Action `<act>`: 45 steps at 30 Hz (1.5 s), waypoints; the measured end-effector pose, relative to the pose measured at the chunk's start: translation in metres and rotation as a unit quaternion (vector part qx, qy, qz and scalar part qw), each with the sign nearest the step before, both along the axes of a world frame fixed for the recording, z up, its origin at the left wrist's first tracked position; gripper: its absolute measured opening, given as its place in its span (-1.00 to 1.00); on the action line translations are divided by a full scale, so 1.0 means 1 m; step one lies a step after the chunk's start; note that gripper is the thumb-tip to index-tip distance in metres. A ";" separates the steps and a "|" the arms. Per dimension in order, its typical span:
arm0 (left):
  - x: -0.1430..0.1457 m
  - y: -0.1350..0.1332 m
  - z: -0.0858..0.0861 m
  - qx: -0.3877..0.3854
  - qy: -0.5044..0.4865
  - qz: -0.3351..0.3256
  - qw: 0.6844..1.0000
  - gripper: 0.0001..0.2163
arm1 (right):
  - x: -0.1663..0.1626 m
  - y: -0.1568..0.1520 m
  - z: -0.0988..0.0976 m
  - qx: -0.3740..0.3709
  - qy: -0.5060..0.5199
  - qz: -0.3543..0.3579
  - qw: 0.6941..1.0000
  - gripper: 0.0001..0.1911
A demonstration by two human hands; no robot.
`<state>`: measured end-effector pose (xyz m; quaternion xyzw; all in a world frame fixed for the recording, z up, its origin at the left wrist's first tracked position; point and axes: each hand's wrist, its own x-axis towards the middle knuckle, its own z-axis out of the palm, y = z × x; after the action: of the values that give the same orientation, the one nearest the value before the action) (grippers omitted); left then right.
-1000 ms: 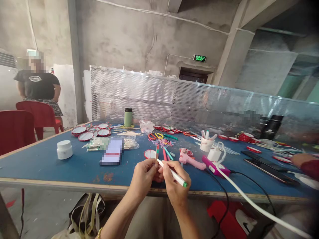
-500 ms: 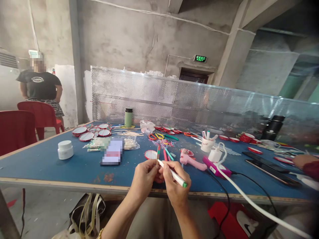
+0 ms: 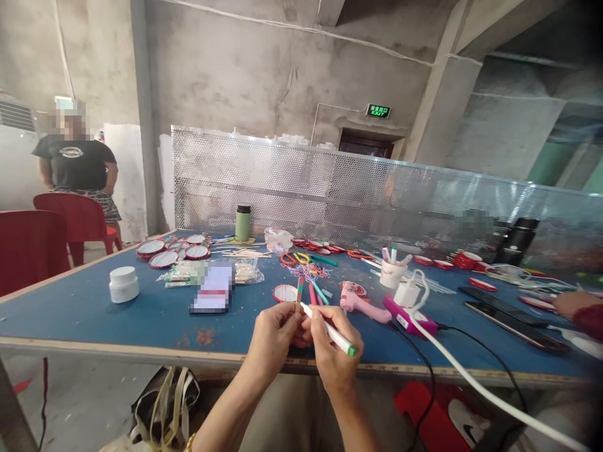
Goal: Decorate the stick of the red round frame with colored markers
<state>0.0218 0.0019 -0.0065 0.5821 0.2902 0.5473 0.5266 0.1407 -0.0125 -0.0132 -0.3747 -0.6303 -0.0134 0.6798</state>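
Observation:
Between the thumb and fingers of my left hand [image 3: 276, 333] stands a small wooden craft stick [image 3: 299, 289], its upper end striped red and green. My right hand [image 3: 335, 339] grips a white marker [image 3: 336, 334] with a green end; its tip meets the stick near my left fingertips. Just beyond my hands lie a round red-rimmed disc [image 3: 284, 293], a red marker [image 3: 312, 292] and a teal marker [image 3: 320, 291]. A pink glue gun [image 3: 362, 302] rests to the right of them. My lower fingers are partly hidden behind each other.
A phone [image 3: 213, 287], white jar [image 3: 124, 284] and bagged sticks [image 3: 183, 273] lie left. Right are a cup of markers [image 3: 392, 271], a purple box [image 3: 409, 316], cables and dark phones [image 3: 516, 326]. Another person's hand [image 3: 571, 306] is at far right; a person [image 3: 78, 160] stands behind red chairs.
My right hand and the marker have shifted very slightly to the right. The left hand keeps the stick in nearly the same place.

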 end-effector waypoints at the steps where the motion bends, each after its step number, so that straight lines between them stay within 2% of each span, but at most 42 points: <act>1: 0.000 0.000 0.000 -0.001 0.001 0.001 1.000 -0.71 | 0.000 0.000 0.000 -0.003 0.003 0.003 1.000 -0.83; 12: 0.001 -0.001 0.000 -0.005 -0.007 -0.004 1.000 -0.72 | 0.001 0.001 -0.002 -0.010 0.008 0.001 1.000 -0.83; 22: 0.001 -0.003 0.004 -0.017 -0.020 -0.003 1.000 -0.69 | 0.000 -0.004 0.001 0.014 -0.001 -0.010 1.000 -0.83; 27: 0.000 -0.003 0.003 -0.010 -0.020 -0.005 1.000 -0.71 | 0.001 -0.005 0.003 0.031 -0.032 -0.028 0.999 -0.85; 45: 0.000 -0.001 -0.001 0.023 0.005 0.007 1.000 -0.70 | 0.001 -0.003 0.001 0.022 -0.045 -0.014 0.999 -0.85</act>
<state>0.0221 0.0014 -0.0074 0.5951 0.2844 0.5548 0.5071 0.1417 -0.0160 -0.0121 -0.3679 -0.6541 -0.0537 0.6588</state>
